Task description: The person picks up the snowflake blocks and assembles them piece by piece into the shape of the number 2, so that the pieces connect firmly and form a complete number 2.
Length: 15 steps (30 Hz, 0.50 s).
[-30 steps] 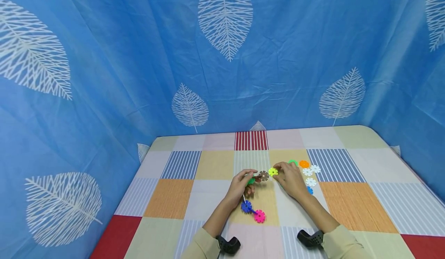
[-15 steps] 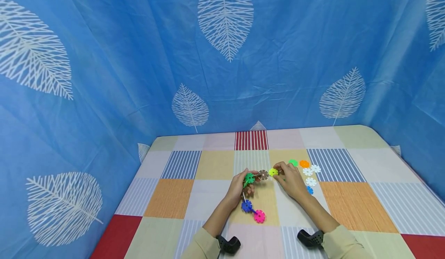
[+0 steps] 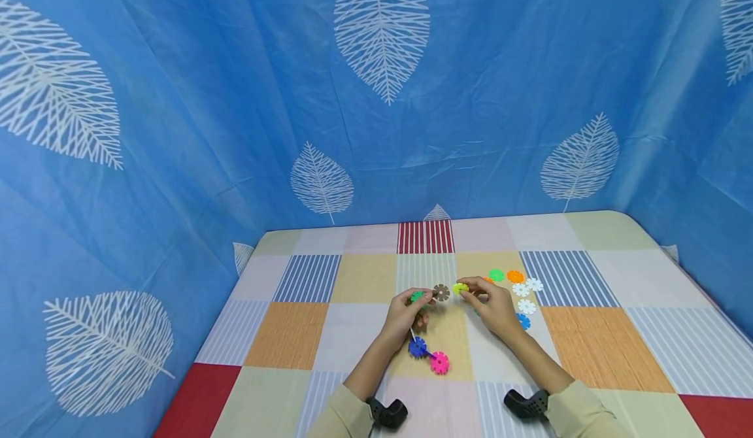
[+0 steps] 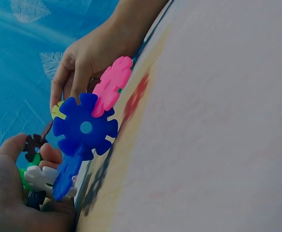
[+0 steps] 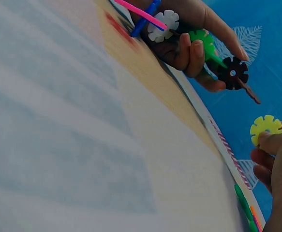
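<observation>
My left hand [image 3: 402,317] grips a chain of slotted plastic flower discs joined edge to edge. A pink disc [image 4: 112,87] and a blue disc [image 4: 85,126] dangle from the chain's lower end. A white disc [image 5: 163,26] and green discs [image 5: 202,42] lie within or beside the fingers. At the upper end, brown discs [image 5: 233,73] stick out past the left fingertips. My right hand [image 3: 493,308] pinches a yellow disc [image 5: 265,129] between thumb and fingers. In the right wrist view a small gap separates the yellow disc from the brown ones.
Loose discs lie on the patchwork cloth [image 3: 582,340] right of my right hand: green [image 3: 497,274], orange [image 3: 514,276], several white [image 3: 526,307] and blue [image 3: 523,321]. A blue leaf-print curtain [image 3: 376,163] stands behind the table and along both sides.
The yellow disc has tilted and moved slightly left, with the right fingers more extended. The brown disc has also moved slightly left, and the green disc in my left hand has turned.
</observation>
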Each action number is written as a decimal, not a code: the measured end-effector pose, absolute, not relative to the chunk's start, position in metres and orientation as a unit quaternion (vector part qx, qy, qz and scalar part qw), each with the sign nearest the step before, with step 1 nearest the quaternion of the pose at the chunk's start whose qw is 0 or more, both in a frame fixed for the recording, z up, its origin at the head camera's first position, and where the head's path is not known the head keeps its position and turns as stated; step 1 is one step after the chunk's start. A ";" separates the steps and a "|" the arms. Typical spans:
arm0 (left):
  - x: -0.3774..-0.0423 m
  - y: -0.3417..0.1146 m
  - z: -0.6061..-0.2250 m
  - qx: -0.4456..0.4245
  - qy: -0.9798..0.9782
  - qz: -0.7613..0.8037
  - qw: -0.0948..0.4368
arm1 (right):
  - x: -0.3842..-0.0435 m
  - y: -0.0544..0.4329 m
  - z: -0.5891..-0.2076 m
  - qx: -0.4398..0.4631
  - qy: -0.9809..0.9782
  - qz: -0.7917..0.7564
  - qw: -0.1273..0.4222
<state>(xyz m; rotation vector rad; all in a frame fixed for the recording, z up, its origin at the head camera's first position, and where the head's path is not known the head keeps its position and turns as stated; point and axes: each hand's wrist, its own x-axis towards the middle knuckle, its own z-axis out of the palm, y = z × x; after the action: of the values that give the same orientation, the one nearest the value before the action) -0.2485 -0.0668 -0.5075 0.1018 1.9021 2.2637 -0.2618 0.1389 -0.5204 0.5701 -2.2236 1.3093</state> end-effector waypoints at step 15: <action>-0.249 -0.064 -0.506 -0.026 0.598 0.800 0.026 | -0.237 0.126 -0.483 0.218 -0.789 0.544 0.187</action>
<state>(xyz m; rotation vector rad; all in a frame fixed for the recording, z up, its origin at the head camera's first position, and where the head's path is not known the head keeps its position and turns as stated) -0.2487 -0.0640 -0.5060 -0.0810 1.8492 2.4734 -0.2371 0.1256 -0.4834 0.6125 -2.2208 1.5302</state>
